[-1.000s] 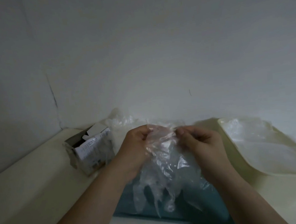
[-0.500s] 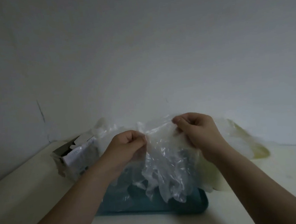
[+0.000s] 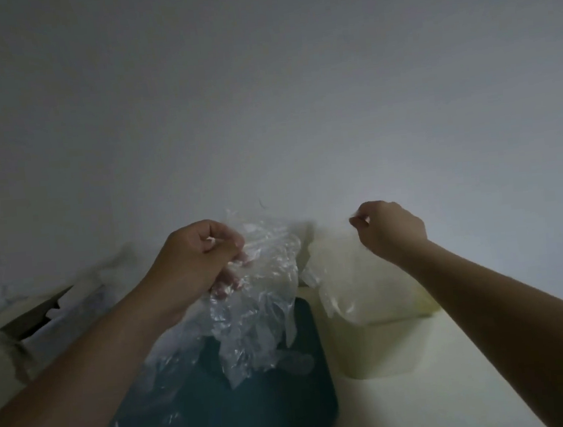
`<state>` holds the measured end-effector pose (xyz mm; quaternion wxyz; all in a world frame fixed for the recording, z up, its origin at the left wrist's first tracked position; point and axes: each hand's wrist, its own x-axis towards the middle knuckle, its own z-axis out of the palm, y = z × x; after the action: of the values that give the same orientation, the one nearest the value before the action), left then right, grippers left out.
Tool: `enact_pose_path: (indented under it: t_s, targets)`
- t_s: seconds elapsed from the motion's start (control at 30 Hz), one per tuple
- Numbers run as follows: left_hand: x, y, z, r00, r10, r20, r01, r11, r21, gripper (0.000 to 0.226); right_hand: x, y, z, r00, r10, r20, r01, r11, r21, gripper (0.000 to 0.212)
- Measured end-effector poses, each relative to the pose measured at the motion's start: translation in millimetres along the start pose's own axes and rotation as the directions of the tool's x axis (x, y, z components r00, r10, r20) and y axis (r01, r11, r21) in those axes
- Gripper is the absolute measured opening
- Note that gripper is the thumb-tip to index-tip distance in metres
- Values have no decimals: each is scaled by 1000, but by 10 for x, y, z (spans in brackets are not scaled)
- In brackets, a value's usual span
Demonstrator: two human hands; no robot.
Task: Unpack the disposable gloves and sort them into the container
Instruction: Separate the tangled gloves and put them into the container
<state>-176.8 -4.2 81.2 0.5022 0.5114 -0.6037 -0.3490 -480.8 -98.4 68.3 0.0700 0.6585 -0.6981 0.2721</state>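
- Left hand (image 3: 201, 255): fingers curled round a bunch of gloves (image 3: 257, 301), whose clear, crumpled film hangs over the teal tray (image 3: 274, 403).
- Right hand (image 3: 393, 228): thumb and forefinger pinch what appears to be a single glove (image 3: 344, 276), blurred, hanging above the container (image 3: 379, 355) just right of the tray.
- Step, as judged: laying one separated glove in the container.
- Technique: lower the glove until it rests inside before letting go, since thin film clings and drifts.
- Cardboard box (image 3: 32, 323): open, far left.
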Motion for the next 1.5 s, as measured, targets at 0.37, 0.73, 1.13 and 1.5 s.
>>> enact_pose_path:
  t_s: [0.37,0.73,1.13,1.5]
  targets:
    - [428,385,675,986,-47,158,77,978,-192,7,142,80,87,988,-58,146,54,998,35,32]
    - [900,20,1752,943,-307,131,312,950,-20,14,-365,-3,-590,934,-214,287,107,932,345,44]
    - [560,23,1214,942,-231,245,191,966,174,43,-330,-204,150,642,-73,763,-99,979,178,59]
    - [319,-394,634,978,-97,186,21,927,374,5,-491,-359,166,549,-15,836,323,926,-195,46]
